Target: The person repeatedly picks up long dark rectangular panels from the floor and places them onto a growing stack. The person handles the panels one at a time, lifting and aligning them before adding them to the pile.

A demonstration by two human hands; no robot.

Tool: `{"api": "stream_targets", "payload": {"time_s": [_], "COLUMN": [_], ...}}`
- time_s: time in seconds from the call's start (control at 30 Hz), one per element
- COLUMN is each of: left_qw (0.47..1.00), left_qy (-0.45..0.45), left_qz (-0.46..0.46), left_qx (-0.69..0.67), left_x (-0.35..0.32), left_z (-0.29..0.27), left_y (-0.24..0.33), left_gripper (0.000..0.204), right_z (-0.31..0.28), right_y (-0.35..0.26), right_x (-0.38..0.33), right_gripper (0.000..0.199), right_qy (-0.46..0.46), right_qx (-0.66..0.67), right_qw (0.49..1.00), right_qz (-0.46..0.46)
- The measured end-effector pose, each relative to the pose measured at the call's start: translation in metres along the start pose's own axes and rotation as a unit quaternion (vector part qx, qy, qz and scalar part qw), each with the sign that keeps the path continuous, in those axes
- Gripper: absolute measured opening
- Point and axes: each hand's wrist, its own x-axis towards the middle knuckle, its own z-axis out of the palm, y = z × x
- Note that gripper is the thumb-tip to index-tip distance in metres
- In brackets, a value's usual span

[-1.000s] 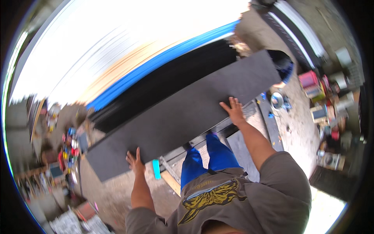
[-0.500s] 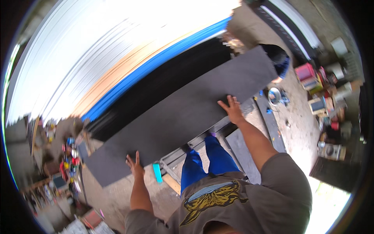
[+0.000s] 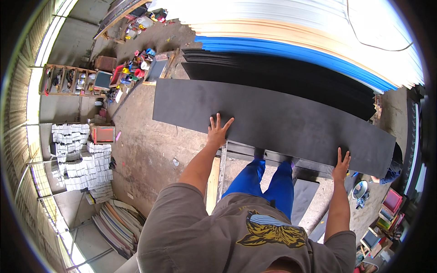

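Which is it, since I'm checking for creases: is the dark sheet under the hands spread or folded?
Spread out; the dark grey sheet shows one broad face, no fold line, under left hand and right hand.

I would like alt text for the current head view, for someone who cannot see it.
A person's left hand and right hand rest spread at the near edge of a long dark grey sheet. Beyond it lie black sheets, blue sheets, orange sheets and white sheets; white stacks stand at left.
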Motion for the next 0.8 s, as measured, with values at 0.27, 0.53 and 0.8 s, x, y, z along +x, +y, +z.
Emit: {"api": "stream_targets", "payload": {"time_s": [0.27,0.53,0.8], "left_qw": [0.999,1.0,0.967], "left_qy": [0.047,0.007,0.198], "left_qz": [0.023,0.01,-0.055], "left_qx": [-0.006,-0.026,-0.15], "left_x": [0.0,-0.006,0.068], "left_z": [0.015,-0.015,-0.004], "left_y": [-0.001,0.02,0.124], "left_gripper": [0.109,0.122,0.115], "right_z": [0.005,-0.036,-0.063], "right_y": [0.008,-0.02,-0.137], "right_x": [0.0,0.011,0.071], "right_gripper": [0.12,0.087,0.076], "right_qy": [-0.018,-0.013,0.045], "right_qx": [-0.007,0.031,0.059], "right_qw": [1.0,0.998,0.993], "right_qz": [0.003,-0.055,-0.088]}}
